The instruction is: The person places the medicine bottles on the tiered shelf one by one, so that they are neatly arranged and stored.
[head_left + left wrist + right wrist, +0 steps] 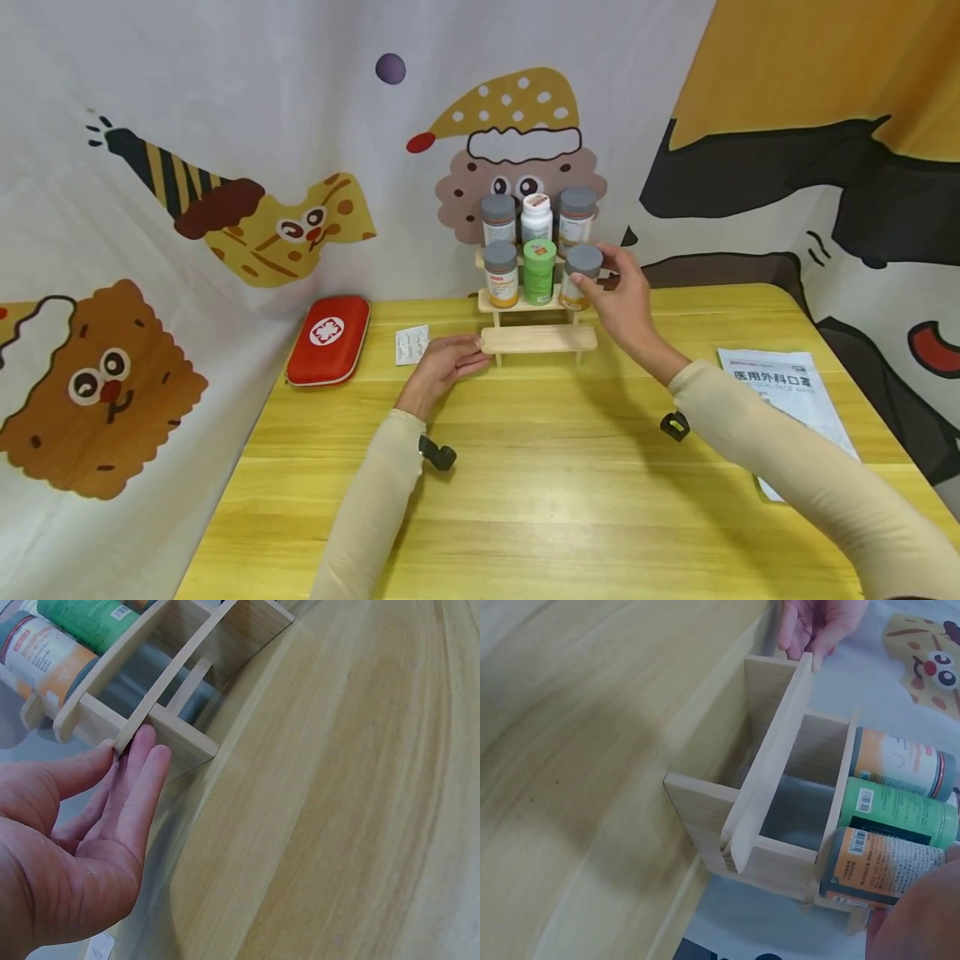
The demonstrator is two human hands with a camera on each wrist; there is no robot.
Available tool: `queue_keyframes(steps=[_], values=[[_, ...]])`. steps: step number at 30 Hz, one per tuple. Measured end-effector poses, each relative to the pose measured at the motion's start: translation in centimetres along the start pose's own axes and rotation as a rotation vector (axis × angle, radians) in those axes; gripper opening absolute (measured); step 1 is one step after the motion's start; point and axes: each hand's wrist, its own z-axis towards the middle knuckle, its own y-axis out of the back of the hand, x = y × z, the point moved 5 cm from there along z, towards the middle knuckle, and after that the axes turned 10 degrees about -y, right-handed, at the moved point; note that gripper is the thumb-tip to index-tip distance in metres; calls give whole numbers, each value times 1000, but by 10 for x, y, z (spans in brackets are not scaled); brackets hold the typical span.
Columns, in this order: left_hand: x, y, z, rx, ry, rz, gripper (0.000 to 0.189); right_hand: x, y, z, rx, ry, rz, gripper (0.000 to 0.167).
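Observation:
A three-step wooden display rack [538, 338] stands at the back of the table. My left hand [448, 364] pinches the left end of its bottom step, thumb and fingers at the board's edge in the left wrist view. With my right hand [628, 304] I grip a grey-lidded pill bottle [583, 263] at the right of the middle step. Beside it stand a green bottle [539, 272] and another grey-lidded bottle [502, 275]. On the top step are a white bottle [536, 218] between two grey-lidded ones. The bottom step holds nothing.
A red first-aid case [328, 342] lies at the table's back left, with a white blister pack [412, 345] between it and the rack. On the right, a face mask packet [787, 387] is partly under my right forearm. A printed curtain hangs behind the table.

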Motion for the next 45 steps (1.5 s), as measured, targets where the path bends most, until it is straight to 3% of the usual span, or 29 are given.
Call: queue_keyframes(steps=[24,45], values=[[1,1,1,-9,-3,0,35,-5,-8,18,-28,37,-7,58],[-2,-1,-1,-15,-10,49,34,-6,-9,19,-43,65,-19,61]])
